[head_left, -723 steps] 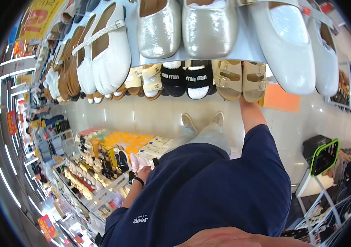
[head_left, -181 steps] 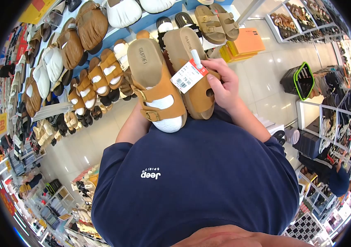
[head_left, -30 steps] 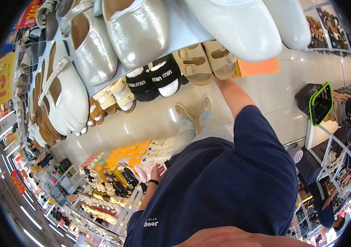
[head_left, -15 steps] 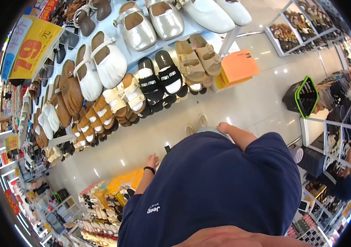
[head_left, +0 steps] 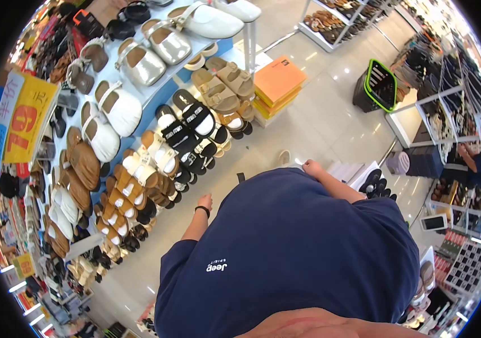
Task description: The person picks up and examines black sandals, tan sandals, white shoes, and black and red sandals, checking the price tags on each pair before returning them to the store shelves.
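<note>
My left hand (head_left: 204, 201), with a black band on the wrist, hangs beside the display of footwear. Its fingers look curled in, and nothing shows in them. The nearest footwear is the lower row of black sandals (head_left: 182, 174) and brown sandals (head_left: 117, 204). My right hand (head_left: 311, 167) is in front of my body, near my pale trousers and one beige shoe (head_left: 284, 157). Its fingers look loosely curled, with no object visible in them. White Mary Jane shoes (head_left: 119, 107) and silver shoes (head_left: 142, 61) stand on the shelf above.
Orange boxes (head_left: 279, 81) are stacked at the display's end. A black basket with a green rim (head_left: 380, 87) stands on the tiled floor (head_left: 319, 124). Racks of shoes (head_left: 449, 112) line the right, where another person (head_left: 480, 166) is. A yellow price sign (head_left: 26, 121) hangs left.
My view has turned and moved forward along the display. The shelf, orange boxes and basket have shifted left in view. My left hand's fingers, spread before, are now curled.
</note>
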A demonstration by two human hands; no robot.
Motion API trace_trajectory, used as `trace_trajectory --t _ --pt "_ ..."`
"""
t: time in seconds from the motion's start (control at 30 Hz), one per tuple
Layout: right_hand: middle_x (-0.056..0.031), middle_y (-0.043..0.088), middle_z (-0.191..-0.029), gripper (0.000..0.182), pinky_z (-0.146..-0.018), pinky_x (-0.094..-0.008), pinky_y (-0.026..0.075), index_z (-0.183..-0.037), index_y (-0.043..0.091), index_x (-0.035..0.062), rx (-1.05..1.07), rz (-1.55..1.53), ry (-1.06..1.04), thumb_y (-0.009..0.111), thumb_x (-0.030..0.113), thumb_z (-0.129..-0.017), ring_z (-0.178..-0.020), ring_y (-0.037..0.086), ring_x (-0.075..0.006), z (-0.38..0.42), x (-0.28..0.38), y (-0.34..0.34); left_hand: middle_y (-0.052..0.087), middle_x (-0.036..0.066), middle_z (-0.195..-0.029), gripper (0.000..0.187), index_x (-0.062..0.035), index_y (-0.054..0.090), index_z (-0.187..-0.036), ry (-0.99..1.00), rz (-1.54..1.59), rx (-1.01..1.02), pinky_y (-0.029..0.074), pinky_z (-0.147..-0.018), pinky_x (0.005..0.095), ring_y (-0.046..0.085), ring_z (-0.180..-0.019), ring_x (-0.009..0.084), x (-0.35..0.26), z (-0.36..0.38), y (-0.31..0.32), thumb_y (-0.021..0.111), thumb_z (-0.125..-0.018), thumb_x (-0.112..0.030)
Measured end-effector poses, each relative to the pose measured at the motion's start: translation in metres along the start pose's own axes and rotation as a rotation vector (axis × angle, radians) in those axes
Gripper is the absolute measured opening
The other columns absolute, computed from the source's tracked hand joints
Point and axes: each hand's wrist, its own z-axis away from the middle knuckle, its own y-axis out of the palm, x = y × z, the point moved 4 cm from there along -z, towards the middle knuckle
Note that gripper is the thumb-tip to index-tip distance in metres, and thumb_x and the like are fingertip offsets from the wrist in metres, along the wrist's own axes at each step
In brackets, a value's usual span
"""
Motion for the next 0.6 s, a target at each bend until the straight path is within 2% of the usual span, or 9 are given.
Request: trace_trajectory --t 0.1,0.37,0.47,0.5,0.6 --pt "-0.0228 0.064 -0.111 0.046 -0.093 -0.0408 0.046 -0.112 0.063 0.0004 -0.059 -0.098 0.071 0.052 0.037 -0.085 -0.105 0.061 -0.0354 -0.002 -0.033 -0.003 0.052 0.002 -0.072 0.028 -0.0068 0.056 -0.104 0.125 -0.021 0.075 0.035 -0.046 0.0289 0.048 -0.058 0.0143 -0.059 0.003 0.031 0.056 -0.088 -0.03" --pt "-0.026 0.064 -0.11 0.05 -0.094 -0.041 0.046 -0.106 0.066 -0.0025 -0.106 -0.147 0.13 0.05 0.041 -0.087 -0.104 0.061 -0.0382 -0.031 -0.1 -0.033 0.055 0.002 -0.08 0.033 -0.0081 0.055 -0.106 0.127 -0.148 0.161 0.04 -0.053 0.0313 0.051 -0.07 0.0148 -0.141 0.001 0.129 0.057 -0.089 -0.036" --pt "-0.0259 0.064 -0.11 0.05 -0.094 -0.0408 0.046 -0.106 0.066 -0.0027 -0.048 -0.174 0.17 0.051 0.041 -0.086 -0.105 0.061 -0.0381 -0.062 -0.129 -0.044 0.057 0.003 -0.084 0.036 -0.0087 0.055 -0.108 0.117 -0.258 0.152 0.044 -0.062 0.0331 0.055 -0.076 0.0155 -0.156 0.004 0.172 0.056 -0.09 -0.039" --pt "-0.0257 0.064 -0.11 0.05 -0.094 -0.0406 0.045 -0.107 0.066 -0.0028 -0.019 -0.168 0.163 0.051 0.04 -0.086 -0.106 0.061 -0.038 -0.077 -0.14 -0.052 0.063 0.009 -0.096 0.041 -0.0061 0.058 -0.112 0.149 -0.355 0.145 0.047 -0.074 0.0376 0.061 -0.088 0.0212 -0.155 -0.01 0.183 0.056 -0.089 -0.04" --pt "-0.0255 0.065 -0.109 0.049 -0.092 -0.0409 0.047 -0.107 0.065 -0.0042 0.015 -0.192 0.159 0.052 0.038 -0.085 -0.104 0.062 -0.0373 -0.117 -0.172 -0.095 0.064 0.015 -0.112 0.046 -0.0024 0.061 -0.115 0.32 -0.82 0.148 0.047 -0.085 0.0403 0.061 -0.103 0.0281 -0.164 -0.034 0.219 0.056 -0.087 -0.039"
